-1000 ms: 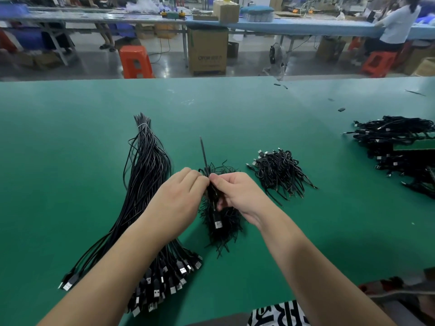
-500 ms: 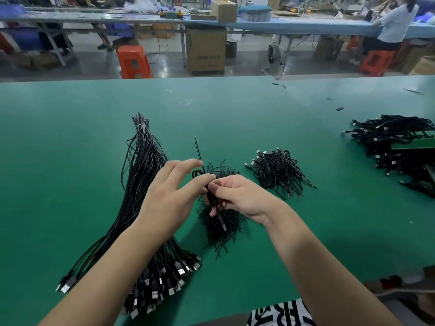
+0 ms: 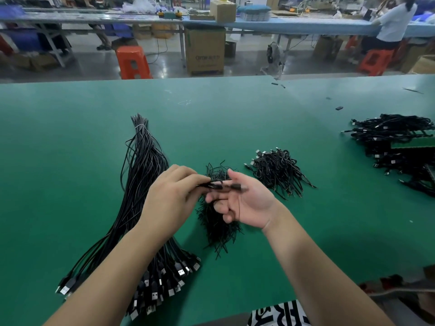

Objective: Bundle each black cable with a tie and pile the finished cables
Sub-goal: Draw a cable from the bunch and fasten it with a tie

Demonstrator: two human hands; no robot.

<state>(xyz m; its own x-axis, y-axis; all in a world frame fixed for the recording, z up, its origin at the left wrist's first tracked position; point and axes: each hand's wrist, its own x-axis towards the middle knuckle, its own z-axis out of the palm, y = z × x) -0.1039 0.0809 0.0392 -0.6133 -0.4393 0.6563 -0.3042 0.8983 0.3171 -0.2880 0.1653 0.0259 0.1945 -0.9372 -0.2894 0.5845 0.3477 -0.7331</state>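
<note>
- The left hand [image 3: 171,198] has its fingertips pinched on one end of a folded black cable [image 3: 221,185], which lies across between the two hands and is blurred
- The right hand [image 3: 244,203] is turned palm up; the cable's other end, a plug, lies across its palm near the thumb, while the lower fingers are curled loosely inward; whether this hand actually grips the cable I cannot tell
- Directly under both sets of fingers sits a heap of short black ties [image 3: 219,229] on the green table [image 3: 70,149], some strands sticking out beyond the fingertips
- Left of the left hand's fingers lies a long bunch of unbundled USB cables [image 3: 143,170], bound near its far tip by a pale band, its plugs fanned out beneath the left forearm
- Just right of the right hand's fingers, and a little farther out, is a small pile of finished bundled cables [image 3: 277,170]
- Well to the right, at the table's edge, lies a larger heap of black cables [image 3: 395,140]
- Beyond the table stand an orange stool [image 3: 133,62] and a cardboard box [image 3: 204,51] on the floor
</note>
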